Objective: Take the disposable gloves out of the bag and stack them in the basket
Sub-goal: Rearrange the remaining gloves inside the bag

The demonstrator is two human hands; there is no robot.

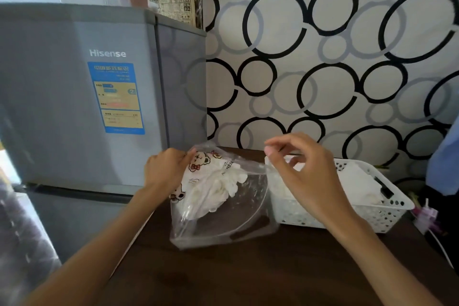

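A clear plastic bag (231, 216) with bear prints stands on the dark wooden table (248, 276). Crumpled white disposable gloves (221, 186) show through its upper half. My left hand (166, 169) grips the bag's top left edge. My right hand (305, 171) is raised at the bag's top right corner, thumb and fingers curled together over the thin plastic edge. Just behind and right of that hand sits the white perforated basket (372, 216), with white gloves (357, 181) lying inside it.
A grey Hisense fridge (74, 107) stands close on the left, against the table's left edge. A wall with black and grey rings rises behind the table. Blue cloth (444, 161) and a white cable (439, 246) lie at the far right.
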